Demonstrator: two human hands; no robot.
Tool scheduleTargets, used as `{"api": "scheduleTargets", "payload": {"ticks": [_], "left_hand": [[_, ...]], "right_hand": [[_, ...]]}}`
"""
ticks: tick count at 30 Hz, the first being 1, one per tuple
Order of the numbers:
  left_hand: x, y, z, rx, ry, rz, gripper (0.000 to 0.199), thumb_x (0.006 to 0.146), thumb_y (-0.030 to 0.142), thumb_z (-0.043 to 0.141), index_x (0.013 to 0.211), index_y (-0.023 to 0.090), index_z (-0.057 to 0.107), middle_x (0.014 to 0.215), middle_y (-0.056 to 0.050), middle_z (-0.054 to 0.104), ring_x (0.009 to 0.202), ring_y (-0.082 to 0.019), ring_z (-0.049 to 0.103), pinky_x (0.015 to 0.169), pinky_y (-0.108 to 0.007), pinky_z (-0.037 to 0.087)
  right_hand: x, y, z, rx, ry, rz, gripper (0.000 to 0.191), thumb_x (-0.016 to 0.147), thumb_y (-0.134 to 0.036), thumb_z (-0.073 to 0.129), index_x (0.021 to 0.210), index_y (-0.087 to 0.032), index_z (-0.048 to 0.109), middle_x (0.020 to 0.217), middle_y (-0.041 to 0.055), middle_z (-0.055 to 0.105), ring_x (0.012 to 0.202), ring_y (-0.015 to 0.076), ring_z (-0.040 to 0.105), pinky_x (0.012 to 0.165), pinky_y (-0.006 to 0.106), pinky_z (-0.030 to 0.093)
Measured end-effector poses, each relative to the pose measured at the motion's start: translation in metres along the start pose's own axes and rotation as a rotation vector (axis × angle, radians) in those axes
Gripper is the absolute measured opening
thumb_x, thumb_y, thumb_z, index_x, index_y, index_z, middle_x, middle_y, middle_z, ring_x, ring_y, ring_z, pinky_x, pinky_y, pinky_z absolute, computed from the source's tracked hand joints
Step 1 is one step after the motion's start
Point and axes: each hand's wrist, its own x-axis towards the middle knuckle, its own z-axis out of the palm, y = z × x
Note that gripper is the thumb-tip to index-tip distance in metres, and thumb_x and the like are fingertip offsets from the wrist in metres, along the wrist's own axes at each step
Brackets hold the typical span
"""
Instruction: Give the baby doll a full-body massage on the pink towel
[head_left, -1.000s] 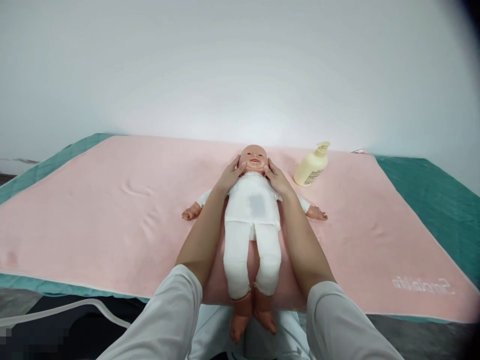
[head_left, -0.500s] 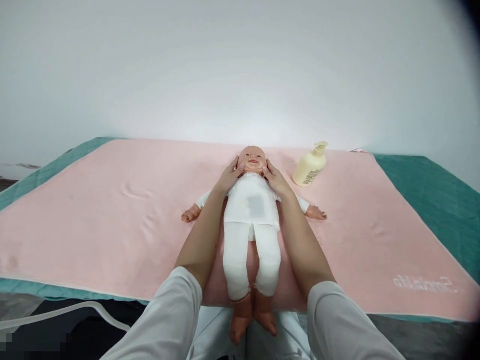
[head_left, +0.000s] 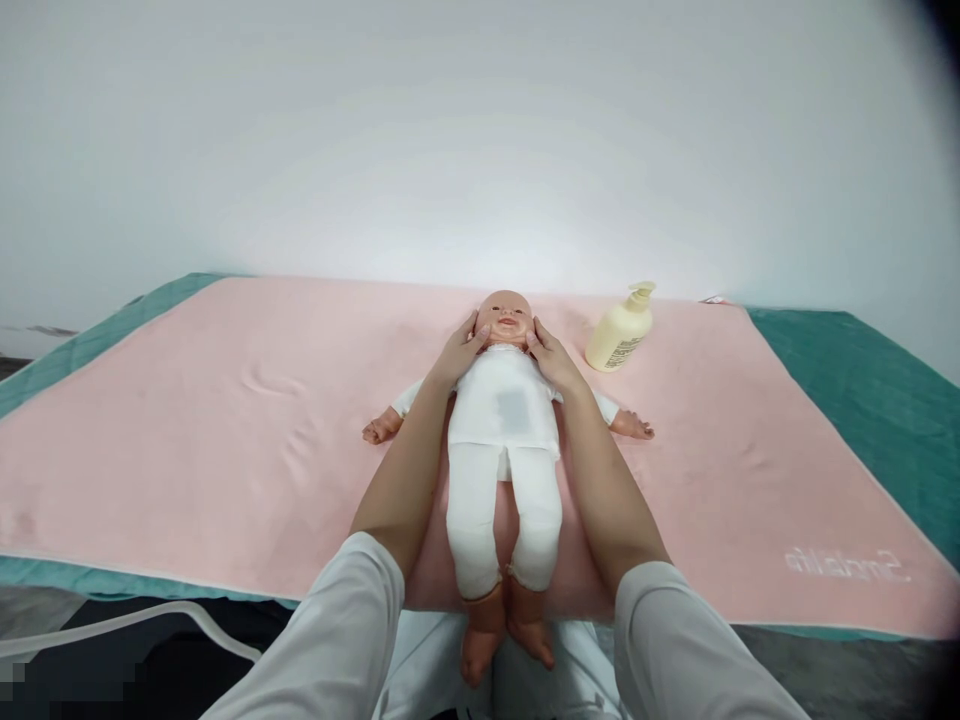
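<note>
A bald baby doll (head_left: pixel 502 400) in a white top and white leggings lies on its back on the pink towel (head_left: pixel 187 420). Its head points away from me, its arms spread sideways, and its bare feet hang past the near edge. My left hand (head_left: pixel 459 355) cups the left side of the doll's head, thumb on the cheek. On the other side, my right hand (head_left: pixel 553 360) cups it the same way. Both hands' fingers curve along the head, and their tips are partly hidden. A grey patch shows on the doll's belly.
A pale yellow pump bottle (head_left: pixel 621 330) stands on the towel, right of the doll's head. Under the towel, a green cover (head_left: pixel 862 400) shows at the edges. A white wall (head_left: pixel 480 140) rises behind. At lower left runs a pale curved tube (head_left: pixel 172 610).
</note>
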Motion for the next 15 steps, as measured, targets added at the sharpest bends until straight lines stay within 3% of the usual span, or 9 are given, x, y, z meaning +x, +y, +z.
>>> {"api": "scheduleTargets", "payload": {"ticks": [6, 8, 10, 12, 15], "left_hand": [[-0.006, 0.012, 0.001, 0.096, 0.081, 0.001, 0.070, 0.096, 0.052, 0.051, 0.153, 0.013, 0.039, 0.161, -0.014, 0.038, 0.150, -0.027, 0.037, 0.123, -0.039, 0.030], [-0.010, 0.021, 0.000, 0.228, 0.200, 0.072, 0.063, 0.097, 0.048, 0.052, 0.149, 0.013, 0.044, 0.159, -0.016, 0.040, 0.151, -0.027, 0.034, 0.125, -0.041, 0.025], [-0.016, 0.034, 0.000, 0.350, 0.317, 0.196, 0.052, 0.096, 0.043, 0.054, 0.140, 0.015, 0.053, 0.154, -0.016, 0.048, 0.149, -0.027, 0.036, 0.125, -0.044, 0.024], [-0.024, 0.051, 0.003, 0.361, 0.363, 0.301, 0.037, 0.097, 0.040, 0.052, 0.124, 0.019, 0.063, 0.140, -0.013, 0.061, 0.136, -0.026, 0.051, 0.116, -0.043, 0.037], [-0.032, 0.078, 0.014, 0.196, 0.266, 0.302, 0.032, 0.097, 0.047, 0.049, 0.090, 0.021, 0.067, 0.096, -0.007, 0.073, 0.090, -0.019, 0.068, 0.086, -0.034, 0.054]], "right_hand": [[-0.009, -0.017, -0.006, -0.106, 0.099, 0.038, 0.087, 0.086, -0.074, 0.050, 0.151, -0.017, 0.043, 0.159, 0.0099, 0.043, 0.150, 0.0275, 0.038, 0.127, 0.047, 0.028], [-0.013, -0.027, -0.010, -0.131, 0.197, -0.041, 0.081, 0.086, -0.074, 0.050, 0.141, -0.015, 0.056, 0.151, 0.0137, 0.053, 0.145, 0.0288, 0.046, 0.125, 0.046, 0.032], [-0.018, -0.041, -0.015, -0.091, 0.320, -0.220, 0.070, 0.089, -0.072, 0.047, 0.124, -0.015, 0.068, 0.135, 0.0144, 0.067, 0.132, 0.0277, 0.059, 0.119, 0.045, 0.042], [-0.024, -0.056, -0.024, -0.004, 0.454, -0.387, 0.061, 0.093, -0.068, 0.043, 0.108, -0.017, 0.073, 0.115, 0.0117, 0.076, 0.113, 0.0242, 0.070, 0.109, 0.044, 0.052], [-0.029, -0.076, -0.048, 0.052, 0.665, -0.489, 0.057, 0.097, -0.065, 0.038, 0.096, -0.019, 0.071, 0.094, 0.0071, 0.076, 0.093, 0.0196, 0.075, 0.097, 0.042, 0.059]]}}
